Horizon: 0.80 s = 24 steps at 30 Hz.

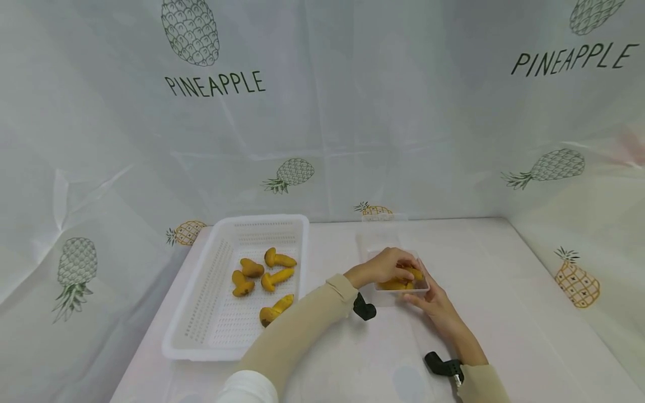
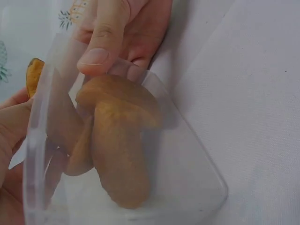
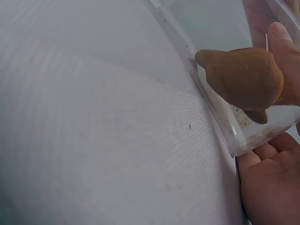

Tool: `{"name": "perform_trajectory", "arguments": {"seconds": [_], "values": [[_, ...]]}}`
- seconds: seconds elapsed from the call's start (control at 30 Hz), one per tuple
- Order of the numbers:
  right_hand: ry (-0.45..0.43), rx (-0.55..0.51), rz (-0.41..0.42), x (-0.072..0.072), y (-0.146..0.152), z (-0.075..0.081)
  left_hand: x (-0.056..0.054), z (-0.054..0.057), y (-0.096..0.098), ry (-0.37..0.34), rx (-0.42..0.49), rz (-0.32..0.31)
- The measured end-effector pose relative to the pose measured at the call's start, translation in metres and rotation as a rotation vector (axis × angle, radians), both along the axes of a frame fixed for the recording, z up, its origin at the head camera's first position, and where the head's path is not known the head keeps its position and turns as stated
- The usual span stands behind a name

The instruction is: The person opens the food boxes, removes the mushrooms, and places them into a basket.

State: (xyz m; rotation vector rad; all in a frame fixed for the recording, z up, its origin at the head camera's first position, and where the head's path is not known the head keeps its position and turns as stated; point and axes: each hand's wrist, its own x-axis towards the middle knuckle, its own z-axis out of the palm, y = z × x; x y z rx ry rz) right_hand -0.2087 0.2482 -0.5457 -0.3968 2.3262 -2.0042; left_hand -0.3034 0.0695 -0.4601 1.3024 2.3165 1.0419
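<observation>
A small clear plastic box [image 1: 400, 291] with yellow-brown mushrooms [image 1: 395, 284] in it stands on the table, its clear lid [image 1: 380, 235] folded back behind. From the left, my left hand [image 1: 385, 266] reaches over the rim, its curled fingers pinching a mushroom [image 3: 243, 79] at the box's opening. My right hand [image 1: 438, 308] grips the box at its front right corner, thumb near the front wall and fingers along the right side. Through the wall in the left wrist view, a mushroom [image 2: 122, 140] lies inside, with the right thumb pressed to the plastic.
A white slotted basket [image 1: 201, 319] stands on the left of the table, with several mushrooms [image 1: 277, 279] spread over its bottom. My left forearm passes over its near right corner. A pineapple-print sheet [image 1: 342, 140] hangs along the back and sides of the table.
</observation>
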Motion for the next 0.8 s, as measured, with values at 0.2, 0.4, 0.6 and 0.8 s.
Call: {"name": "perform_trajectory", "arguments": {"seconds": [0.2,0.4,0.6,0.8], "values": [[-0.018,-0.012,-0.001,-0.001,0.000,0.001,0.003,0.014,-0.007,-0.052,0.087,0.000],[0.019,-0.010,-0.004,-0.004,-0.001,0.002,-0.001,0.023,-0.016,-0.059,0.160,0.025],[0.012,0.027,-0.025,-0.004,-0.002,-0.002,-0.003,0.032,-0.035,-0.104,0.215,0.094],[0.019,0.047,-0.035,-0.003,-0.002,-0.001,-0.006,0.045,-0.059,-0.142,0.242,0.169]]}}
